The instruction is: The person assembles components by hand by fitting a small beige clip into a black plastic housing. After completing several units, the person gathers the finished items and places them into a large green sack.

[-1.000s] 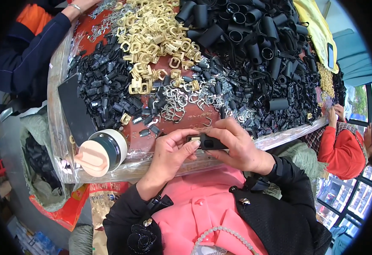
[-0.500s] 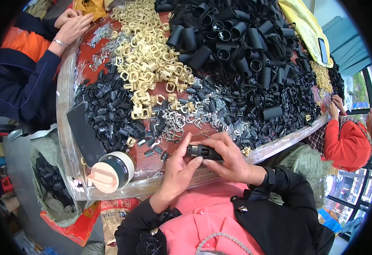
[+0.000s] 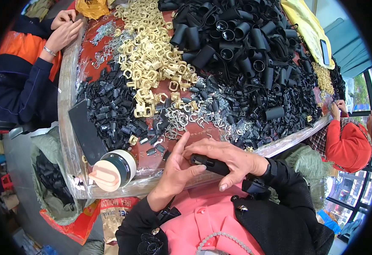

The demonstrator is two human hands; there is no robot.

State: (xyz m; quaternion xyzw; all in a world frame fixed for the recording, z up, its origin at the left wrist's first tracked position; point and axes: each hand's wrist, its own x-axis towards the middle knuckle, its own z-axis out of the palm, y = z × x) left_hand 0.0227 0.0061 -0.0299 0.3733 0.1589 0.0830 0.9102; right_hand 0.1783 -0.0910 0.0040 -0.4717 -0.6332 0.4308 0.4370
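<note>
In front of my chest, above the table's near edge, a black plastic tube point(image 3: 215, 166) with a slotted end lies between my hands. My left hand point(image 3: 175, 172) pinches the slotted end, thumb along its near side and index finger pointing up. Over the tube's top lies my right hand point(image 3: 237, 158), its fingers reaching across toward the left hand and its thumb below the tube. Part of the slotted end is hidden by the fingers. Just beyond are small black plastic parts point(image 3: 157, 149) and bent silver metal clips point(image 3: 177, 123).
Cream square plastic rings point(image 3: 152, 63) and black tubes point(image 3: 254, 38) are heaped on the red table point(image 3: 150, 160). A lidded jar point(image 3: 113, 170) and a flat black slab point(image 3: 86, 131) stand at the left. Co-workers' hands point(image 3: 65, 32) are at far left and right point(image 3: 338, 108).
My right hand has slid over the tube, its fingers flattening across the top and its thumb dropping away. The tube has tilted and moved slightly nearer to me.
</note>
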